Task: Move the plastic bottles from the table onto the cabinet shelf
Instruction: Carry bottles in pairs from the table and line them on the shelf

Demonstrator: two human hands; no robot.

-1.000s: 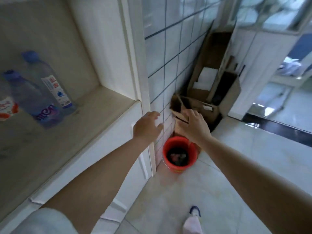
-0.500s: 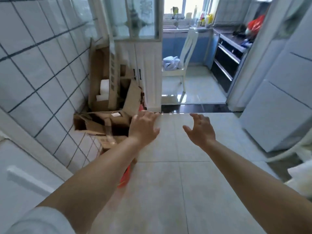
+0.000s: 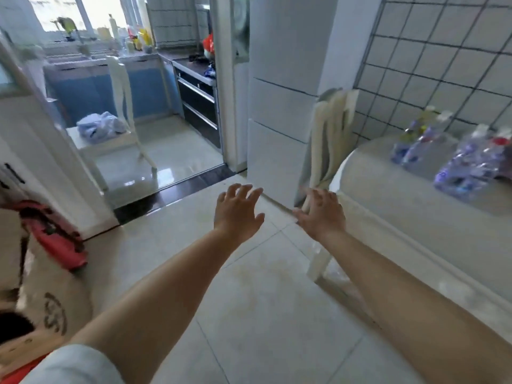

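Both arms are stretched forward, left hand (image 3: 237,210) and right hand (image 3: 321,212) spread empty, plastic bottles (image 3: 454,156) seen blurred on the table (image 3: 393,195).

bottles (image 3: 454,159): clear plastic, blurred, bunched at my far right
table (image 3: 401,200): white, rounded edge; bottles rest on top

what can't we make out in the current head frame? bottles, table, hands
- Plastic bottles, head view: motion blur smears them together, so count, labels and which stand or lie are unreadable.
- Table: right edge of the frame cuts it off, so any bottles farther along are unseen.
- Cabinet shelf: out of frame.
- Left hand and right hand: backs face the camera, palms hidden; both look empty.
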